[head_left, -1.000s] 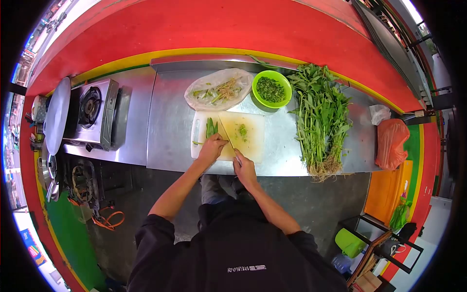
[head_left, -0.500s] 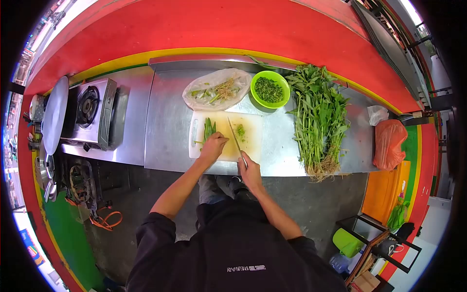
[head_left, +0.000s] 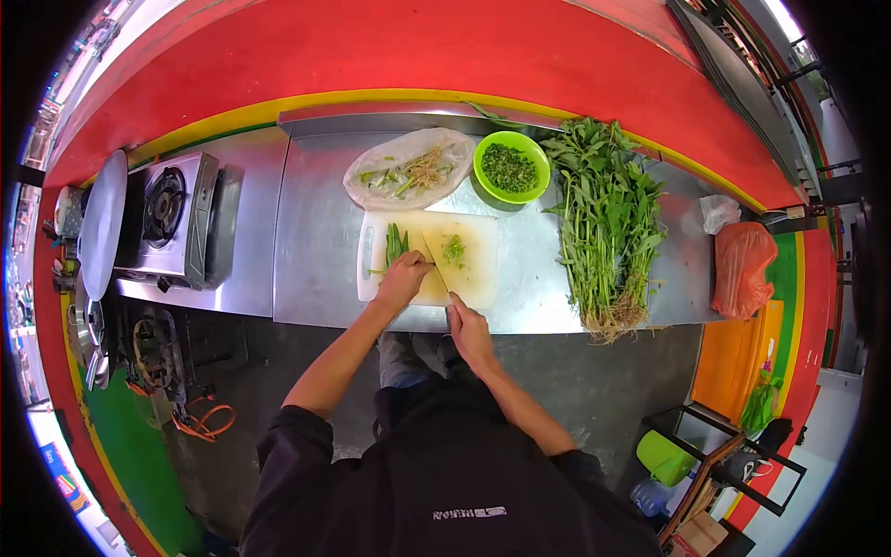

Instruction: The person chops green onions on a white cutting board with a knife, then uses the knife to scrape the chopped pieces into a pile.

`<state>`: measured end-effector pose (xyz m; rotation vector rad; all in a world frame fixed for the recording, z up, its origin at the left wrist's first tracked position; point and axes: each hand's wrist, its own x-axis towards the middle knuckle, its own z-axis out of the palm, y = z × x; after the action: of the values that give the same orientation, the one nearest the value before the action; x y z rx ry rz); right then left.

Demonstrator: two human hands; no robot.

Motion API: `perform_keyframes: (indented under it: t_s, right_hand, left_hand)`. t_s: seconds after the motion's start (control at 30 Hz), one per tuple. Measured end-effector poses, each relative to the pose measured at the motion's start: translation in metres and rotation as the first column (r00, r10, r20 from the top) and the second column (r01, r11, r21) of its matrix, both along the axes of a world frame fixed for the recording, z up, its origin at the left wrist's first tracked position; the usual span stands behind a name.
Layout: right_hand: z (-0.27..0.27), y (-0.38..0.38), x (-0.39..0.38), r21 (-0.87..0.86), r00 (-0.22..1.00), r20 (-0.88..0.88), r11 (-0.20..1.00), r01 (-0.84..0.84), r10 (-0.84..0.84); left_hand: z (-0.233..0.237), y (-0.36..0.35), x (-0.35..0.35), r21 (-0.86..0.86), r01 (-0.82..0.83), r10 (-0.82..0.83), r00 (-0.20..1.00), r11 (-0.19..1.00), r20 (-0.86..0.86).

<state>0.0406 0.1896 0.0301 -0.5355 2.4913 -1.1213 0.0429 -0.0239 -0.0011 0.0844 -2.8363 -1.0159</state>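
On the pale cutting board (head_left: 478, 288), my left hand (head_left: 401, 280) has its fingers closed on the lower part of some long green leaves (head_left: 396, 241). My right hand (head_left: 470, 331) grips the handle of a knife (head_left: 434, 259), whose blade slants up and left, close beside my left fingertips. A small heap of chopped greens (head_left: 453, 249) lies on the board right of the blade. Behind the board stand a clear plastic bag (head_left: 371, 193) with root trimmings and a lime-green bowl (head_left: 511, 167) holding chopped greens.
A large bundle of leafy stems with roots (head_left: 608, 223) lies on the steel counter (head_left: 316, 232) at the right. Farther right sits a red plastic bag (head_left: 742, 269). A gas stove (head_left: 172, 218) and a large round lid (head_left: 102, 223) are at the left.
The knife blade has moved left and tilted more, nearer my left fingertips. My right hand has shifted slightly left and down. The whole view has shifted a little.
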Motion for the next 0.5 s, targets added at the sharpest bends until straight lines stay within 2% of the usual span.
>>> perform_keyframes:
  t_s: [0.03, 0.17, 0.33, 0.5]
  right_hand:
    - [-0.002, 0.0, 0.0, 0.041, 0.997, -0.072, 0.999, -0.018, 0.021]
    - [-0.013, -0.006, -0.007, 0.006, 0.995, -0.097, 1.0, -0.024, 0.024]
    - [-0.008, -0.007, -0.006, -0.084, 1.0, -0.03, 0.996, -0.003, 0.001]
    - [-0.005, -0.003, -0.002, -0.036, 1.0, 0.0, 0.999, -0.017, 0.017]
  left_hand:
    - [0.0, -0.001, -0.001, -0.006, 0.014, -0.014, 1.0, 1.0, 0.007]
    - [-0.001, -0.002, -0.002, -0.007, 0.026, -0.026, 0.999, 1.0, -0.028]
    - [-0.003, -0.004, -0.001, 0.004, 0.007, -0.006, 0.998, 1.0, -0.059]
    - [-0.002, -0.004, -0.001, -0.009, 0.008, -0.009, 0.998, 1.0, -0.058]
